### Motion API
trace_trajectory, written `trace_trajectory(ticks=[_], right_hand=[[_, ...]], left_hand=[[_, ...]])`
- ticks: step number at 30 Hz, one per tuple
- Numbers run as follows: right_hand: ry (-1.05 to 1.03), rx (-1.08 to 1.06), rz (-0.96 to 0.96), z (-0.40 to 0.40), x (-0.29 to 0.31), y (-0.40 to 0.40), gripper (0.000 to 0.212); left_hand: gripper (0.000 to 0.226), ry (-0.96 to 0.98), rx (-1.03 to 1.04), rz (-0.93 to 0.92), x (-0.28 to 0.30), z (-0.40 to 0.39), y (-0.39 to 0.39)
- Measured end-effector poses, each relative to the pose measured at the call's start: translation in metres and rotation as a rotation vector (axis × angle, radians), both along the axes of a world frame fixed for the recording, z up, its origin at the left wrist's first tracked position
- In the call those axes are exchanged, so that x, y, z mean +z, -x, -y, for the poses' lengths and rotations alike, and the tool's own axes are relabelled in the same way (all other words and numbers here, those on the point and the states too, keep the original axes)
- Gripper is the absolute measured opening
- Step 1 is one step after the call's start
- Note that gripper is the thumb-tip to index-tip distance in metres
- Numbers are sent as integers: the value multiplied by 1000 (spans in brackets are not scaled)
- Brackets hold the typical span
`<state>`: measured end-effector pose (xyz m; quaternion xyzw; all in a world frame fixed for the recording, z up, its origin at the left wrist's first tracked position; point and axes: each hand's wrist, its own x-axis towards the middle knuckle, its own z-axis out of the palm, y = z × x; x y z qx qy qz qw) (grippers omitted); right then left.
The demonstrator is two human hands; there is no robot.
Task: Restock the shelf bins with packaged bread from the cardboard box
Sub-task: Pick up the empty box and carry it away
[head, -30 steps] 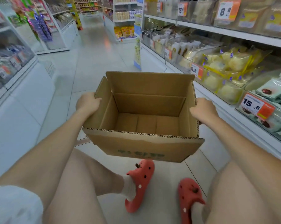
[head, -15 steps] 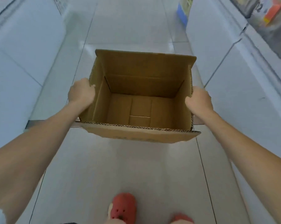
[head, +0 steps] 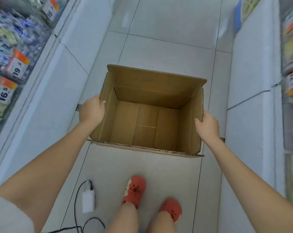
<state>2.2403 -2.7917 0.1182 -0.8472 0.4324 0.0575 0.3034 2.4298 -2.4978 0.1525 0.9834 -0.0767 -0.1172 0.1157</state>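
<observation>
Cardboard box (head: 149, 118): matt brown corrugated card, fluted edges showing. Floor (head: 167, 31): glossy pale tiles w/ reflections. Clogs (head: 134, 190): matt red rubbery plastic w/ holes. Charger (head: 88, 200): smooth white plastic.

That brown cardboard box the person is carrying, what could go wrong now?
1. The brown cardboard box has no bread in it, so nothing is left to restock with.
2. A black cable with a white adapter lies by the red clogs; a foot might snag it.
3. The left hand and right hand only hold the side walls, so the grip may slip.
</observation>
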Motion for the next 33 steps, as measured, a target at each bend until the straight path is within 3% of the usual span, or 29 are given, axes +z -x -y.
trace_trajectory(ticks=[6,13,21,33], right_hand=[[-37,3,10,-20,115,-27,16],[-6,21,-26,-19,214,-80,8],[67,21,-46,42,246,-183,8],[53,57,-52,196,265,-404,8]], left_hand=[[32,-9,34,-41,110,-23,-17],[32,-12,9,-39,205,-26,-59],[31,10,-12,-23,230,36,-160],[33,-13,22,-39,249,186,-371]])
